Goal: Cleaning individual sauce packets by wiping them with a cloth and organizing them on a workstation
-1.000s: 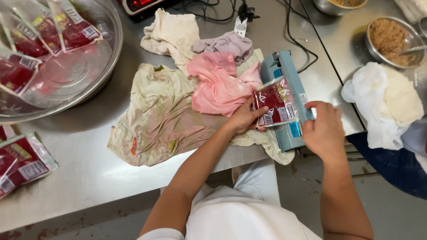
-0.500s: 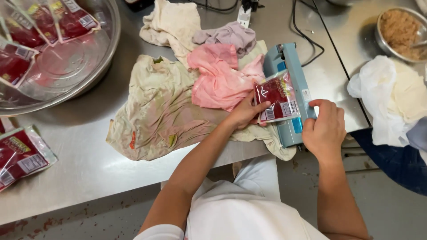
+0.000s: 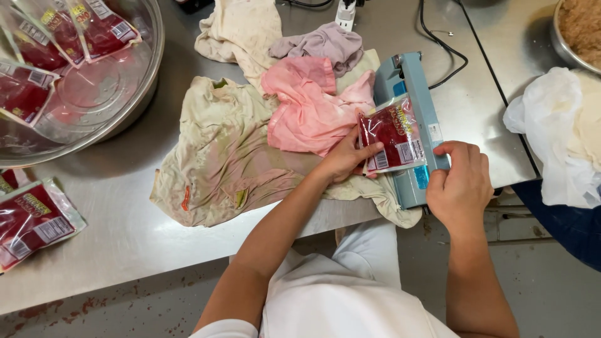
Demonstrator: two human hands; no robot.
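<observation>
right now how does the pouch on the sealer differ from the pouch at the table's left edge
The sealer pouch lies across the blue sealer, pinned by the left hand, while the right hand presses the sealer's bar. The edge pouch lies flat on the steel table, untouched by either hand. The sealer pouch rests partly over cloths; the edge pouch sits on bare metal. Both are clear pouches of red filling with a label.

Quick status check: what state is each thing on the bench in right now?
Heat sealer: arm pressed down, plugged in.
Red pouch: flat, its edge under the sealer arm.
Left hand: steadies the pouch.
Right hand: grips the sealer arm's end.
Pink cloth: crumpled.
Stained cloth: spread out.
Steel bowl: holds more pouches.
Pouches at the table's left edge: lying flat.
</observation>
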